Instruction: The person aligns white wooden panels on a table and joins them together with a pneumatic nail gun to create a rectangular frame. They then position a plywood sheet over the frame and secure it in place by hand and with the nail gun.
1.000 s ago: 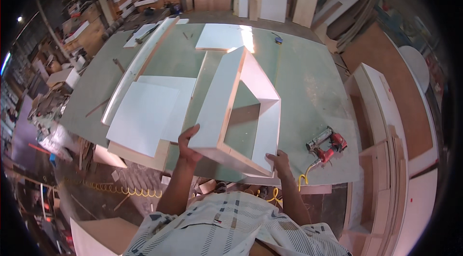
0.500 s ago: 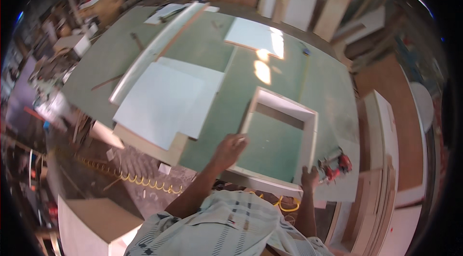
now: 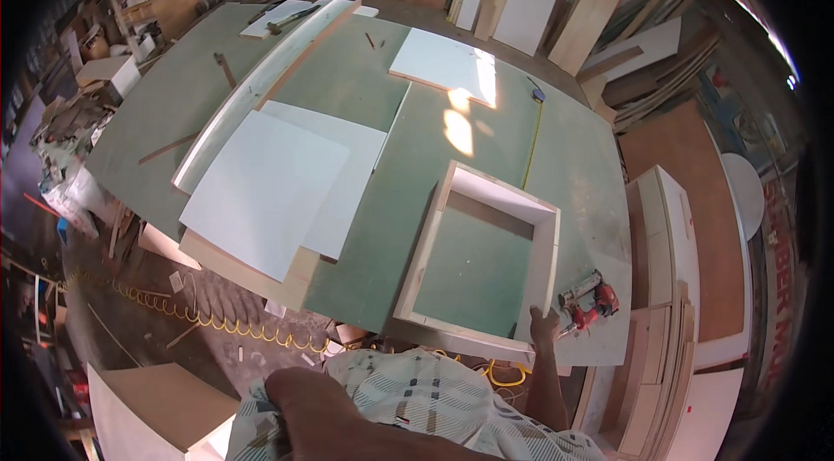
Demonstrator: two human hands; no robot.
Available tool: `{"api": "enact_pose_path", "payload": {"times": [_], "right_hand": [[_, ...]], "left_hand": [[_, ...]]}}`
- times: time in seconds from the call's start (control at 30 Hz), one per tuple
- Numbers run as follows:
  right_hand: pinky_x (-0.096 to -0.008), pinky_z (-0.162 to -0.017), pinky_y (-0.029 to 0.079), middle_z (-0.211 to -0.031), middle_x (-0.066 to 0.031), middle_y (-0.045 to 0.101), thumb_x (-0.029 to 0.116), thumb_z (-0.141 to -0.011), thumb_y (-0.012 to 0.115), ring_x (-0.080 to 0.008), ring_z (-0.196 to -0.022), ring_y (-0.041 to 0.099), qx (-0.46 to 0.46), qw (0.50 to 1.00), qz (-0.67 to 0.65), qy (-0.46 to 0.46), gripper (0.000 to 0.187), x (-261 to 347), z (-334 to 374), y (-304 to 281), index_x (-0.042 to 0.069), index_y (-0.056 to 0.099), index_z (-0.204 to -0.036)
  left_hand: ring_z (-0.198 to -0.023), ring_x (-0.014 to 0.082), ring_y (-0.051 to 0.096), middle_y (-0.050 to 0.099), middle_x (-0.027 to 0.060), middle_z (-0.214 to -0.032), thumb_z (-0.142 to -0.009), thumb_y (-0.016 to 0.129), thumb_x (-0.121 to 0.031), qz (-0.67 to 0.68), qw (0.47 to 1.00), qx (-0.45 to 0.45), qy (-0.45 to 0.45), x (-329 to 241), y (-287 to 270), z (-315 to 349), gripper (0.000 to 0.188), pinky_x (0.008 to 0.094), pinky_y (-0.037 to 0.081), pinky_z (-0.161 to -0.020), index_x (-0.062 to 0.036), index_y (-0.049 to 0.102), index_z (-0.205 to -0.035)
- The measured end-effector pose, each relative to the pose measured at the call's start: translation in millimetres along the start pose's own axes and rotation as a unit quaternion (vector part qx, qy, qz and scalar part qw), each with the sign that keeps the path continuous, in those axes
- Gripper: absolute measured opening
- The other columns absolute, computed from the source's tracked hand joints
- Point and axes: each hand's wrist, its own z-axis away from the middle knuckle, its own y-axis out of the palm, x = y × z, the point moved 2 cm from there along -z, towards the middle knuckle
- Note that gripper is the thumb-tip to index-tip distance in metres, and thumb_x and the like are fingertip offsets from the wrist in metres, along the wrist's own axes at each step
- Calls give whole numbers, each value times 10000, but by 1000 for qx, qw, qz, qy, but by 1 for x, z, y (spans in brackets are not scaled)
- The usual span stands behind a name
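A rectangular open box frame [image 3: 417, 274] of pale boards with white inner faces lies at the near edge of the green-topped table [image 3: 347, 300]. My right hand [image 3: 545, 322] is closed on the frame's near right corner. Just right of that hand lies a red and black nail gun [image 3: 595, 300]. My left arm [image 3: 326, 413] is bent close across my body at the lower edge, and its hand is out of the picture. White panels [image 3: 269, 183] lie stacked to the left of the frame.
Farther off lie a smaller white panel [image 3: 434, 59], a blue tape measure [image 3: 538, 96] with its yellow blade drawn out, a long narrow board [image 3: 252, 92] and a hammer [image 3: 225, 68]. A coiled yellow hose [image 3: 217, 322] crosses the floor. Cabinet carcasses [image 3: 669, 226] stand at the right.
My left hand has let go of the frame's left side and gone out of view, its arm now folded back toward me. My right hand still holds the near right corner.
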Motion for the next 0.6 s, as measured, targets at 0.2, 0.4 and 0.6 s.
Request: {"api": "enact_pose_path", "payload": {"times": [0.2, 0.4, 0.6], "right_hand": [[-481, -927, 532, -1084, -273, 738, 328, -862, 721, -432, -1042, 711, 16, 997, -71, -32, 472, 0, -3, 7, -51, 701, -1143], [-458, -894, 544, -1037, -220, 762, 304, -846, 740, -358, -976, 737, -4, 997, -69, -27, 445, -13, -4, -3, -37, 718, -1132], [-457, -890, 542, -1025, -227, 758, 287, -848, 734, -358, -964, 736, 47, 992, -105, -58, 443, 4, -12, 17, -44, 712, -1142]], "left_hand": [[-1295, 378, 591, 532, 266, -1471, -998, 518, -641, -153, 987, -38, -13, 1, -45, 85, 826, 528, 390, -1166, 78, 523, -1405], [-1284, 370, 595, 525, 301, -1478, -936, 717, -485, -391, 316, -758, -417, 48, -125, 321, 786, 452, 477, -1077, 114, 528, -1408], [-826, 339, 628, 655, 185, -877, -881, 799, -375, -392, 72, -864, -308, 73, -106, 505, 530, 495, 519, -770, 90, 643, -1081]]}}
